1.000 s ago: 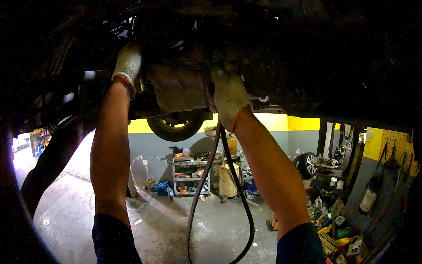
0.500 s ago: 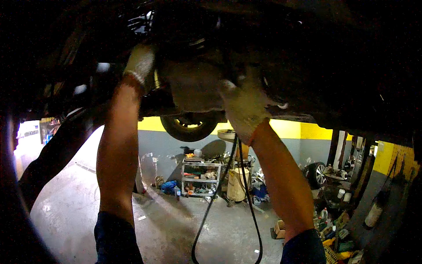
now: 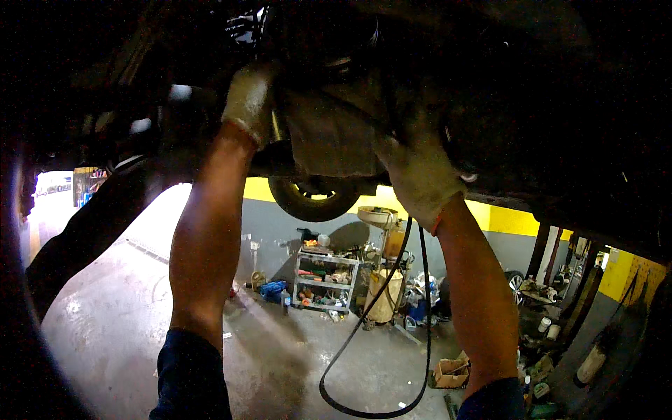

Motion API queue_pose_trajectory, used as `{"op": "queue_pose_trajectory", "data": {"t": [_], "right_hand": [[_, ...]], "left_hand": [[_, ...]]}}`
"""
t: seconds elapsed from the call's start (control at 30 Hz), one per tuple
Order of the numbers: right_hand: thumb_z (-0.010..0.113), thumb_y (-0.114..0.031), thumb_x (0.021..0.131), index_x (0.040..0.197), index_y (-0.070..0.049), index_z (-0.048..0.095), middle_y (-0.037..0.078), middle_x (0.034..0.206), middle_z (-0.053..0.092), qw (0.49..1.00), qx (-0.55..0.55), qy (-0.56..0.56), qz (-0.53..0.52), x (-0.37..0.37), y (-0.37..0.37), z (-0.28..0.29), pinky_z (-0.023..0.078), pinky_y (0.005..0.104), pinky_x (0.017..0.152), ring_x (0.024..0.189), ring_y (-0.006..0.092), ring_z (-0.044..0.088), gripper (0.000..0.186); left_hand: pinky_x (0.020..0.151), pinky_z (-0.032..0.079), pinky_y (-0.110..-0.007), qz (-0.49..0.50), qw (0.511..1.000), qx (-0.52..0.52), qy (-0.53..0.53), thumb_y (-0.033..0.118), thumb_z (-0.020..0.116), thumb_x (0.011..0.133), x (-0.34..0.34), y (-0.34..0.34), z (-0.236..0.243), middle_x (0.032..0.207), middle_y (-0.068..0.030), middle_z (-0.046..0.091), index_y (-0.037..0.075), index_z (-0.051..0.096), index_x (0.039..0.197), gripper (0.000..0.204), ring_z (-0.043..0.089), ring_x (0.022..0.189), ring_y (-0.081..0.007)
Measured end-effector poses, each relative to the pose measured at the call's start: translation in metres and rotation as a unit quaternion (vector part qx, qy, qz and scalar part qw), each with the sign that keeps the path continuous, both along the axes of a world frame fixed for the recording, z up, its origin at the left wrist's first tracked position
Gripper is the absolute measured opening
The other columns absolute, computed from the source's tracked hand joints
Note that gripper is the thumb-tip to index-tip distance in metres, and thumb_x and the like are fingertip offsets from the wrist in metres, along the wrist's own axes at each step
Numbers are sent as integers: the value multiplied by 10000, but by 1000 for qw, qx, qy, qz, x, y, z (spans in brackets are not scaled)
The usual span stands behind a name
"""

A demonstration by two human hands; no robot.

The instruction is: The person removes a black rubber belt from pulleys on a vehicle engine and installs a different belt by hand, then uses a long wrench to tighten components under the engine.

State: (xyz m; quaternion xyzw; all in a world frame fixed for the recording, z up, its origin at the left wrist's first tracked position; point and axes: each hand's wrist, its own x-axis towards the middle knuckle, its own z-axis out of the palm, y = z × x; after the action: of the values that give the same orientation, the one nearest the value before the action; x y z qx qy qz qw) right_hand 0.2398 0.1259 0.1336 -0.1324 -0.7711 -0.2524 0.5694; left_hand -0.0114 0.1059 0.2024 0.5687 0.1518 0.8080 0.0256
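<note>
Overhead is the dark underside of a raised vehicle, with a grey, boxy pan-like part [image 3: 336,143] between my hands. My left hand [image 3: 250,101], in a pale work glove, reaches up to the left of that part; its fingers vanish in the dark. To the right of it is my right hand [image 3: 422,168], also gloved and raised against the underside. A long black drive belt [image 3: 323,383] hangs in a loop from my right hand, its two strands running up behind the palm. The fingertips there are in shadow, but the hand appears closed on the belt.
A tyre [image 3: 313,203] hangs beyond the grey part. Farther back stand a metal shelf cart [image 3: 325,283] with tools and an oil drainer [image 3: 383,297] with a round pan. A cardboard box [image 3: 451,373] and clutter lie at right. A dark lift arm [image 3: 91,234] slants at left.
My view has shifted slightly, so the scene sits farther right. My right hand and the hanging belt have moved right together, and the loop has swung wider. The left hand stays up beside the grey part.
</note>
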Motion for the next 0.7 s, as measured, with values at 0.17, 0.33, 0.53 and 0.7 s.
{"op": "queue_pose_trajectory", "data": {"t": [0.17, 0.33, 0.53, 0.7], "right_hand": [[326, -306, 1037, 1356, -169, 556, 261, 1421, 421, 987, 15, -82, -137, 5, -11, -1, 150, 649, 1158, 1347, 498, 330, 417], [302, -295, 1040, 1319, -158, 592, 296, 1320, 505, 992, 16, -49, -111, 1, 1, -2, 134, 664, 1148, 1289, 496, 421, 424], [542, -254, 952, 1358, -4, 478, 231, 1283, 541, 974, 179, -27, -134, 5, -3, -1, 397, 437, 1046, 1151, 401, 518, 481], [483, -234, 971, 1359, 7, 458, 261, 1318, 522, 996, 57, 10, -61, 6, 13, 9, 397, 456, 1057, 1203, 442, 499, 458]], "left_hand": [[895, 455, -390, -78, 996, 32, 18, 273, 577, 901, 10, -2, -6, 1146, -112, 644, 20, 599, 1259, 439, 580, 1011, -244], [910, 461, -388, -148, 983, 74, 74, 278, 571, 917, 13, -10, -15, 1177, -123, 642, 16, 590, 1280, 448, 586, 1035, -249], [886, 470, -367, -59, 997, 41, 16, 285, 572, 923, 0, 10, -2, 1123, -120, 661, 14, 630, 1220, 406, 599, 994, -234], [897, 463, -365, 41, 997, 56, 32, 295, 547, 931, 14, -4, -7, 1124, -131, 663, 8, 638, 1202, 405, 592, 1015, -227]]}}
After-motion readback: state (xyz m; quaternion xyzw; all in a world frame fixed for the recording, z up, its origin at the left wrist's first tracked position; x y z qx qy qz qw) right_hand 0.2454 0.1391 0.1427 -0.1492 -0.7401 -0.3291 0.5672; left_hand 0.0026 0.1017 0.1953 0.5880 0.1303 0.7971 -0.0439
